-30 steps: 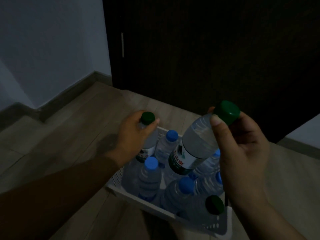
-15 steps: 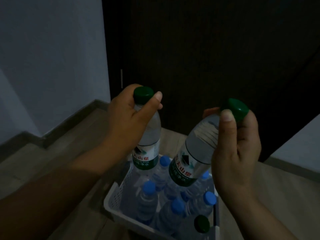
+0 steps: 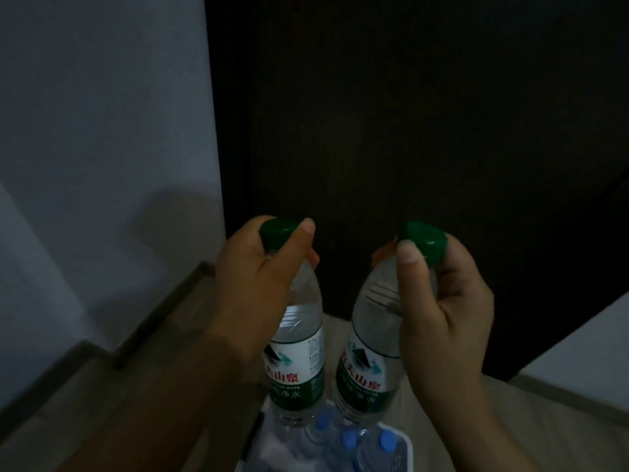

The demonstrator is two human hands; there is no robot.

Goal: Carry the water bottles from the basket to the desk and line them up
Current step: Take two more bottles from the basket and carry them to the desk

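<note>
Both hands grip necks: left hand (image 3: 258,284) a clear plastic green-capped water bottle (image 3: 299,352), right hand (image 3: 449,311) a second bottle (image 3: 364,362), tilted, above the white plastic basket (image 3: 403,447).

The left hand (image 3: 258,284) and the right hand (image 3: 449,311) are bare, and each has a bare forearm behind it, the left forearm (image 3: 143,403) showing as a long, broad stretch to the left of the basket (image 3: 406,453), the right forearm (image 3: 476,420) as a shorter stretch to the right of it. The left thumbnail (image 3: 308,226) and the right thumbnail (image 3: 406,255), both high above the basket, are cut short, rounded and plain. In the dim light only faint creases show at the knuckles and at the left wrist, and finer marks on the hands cannot be told.
</note>
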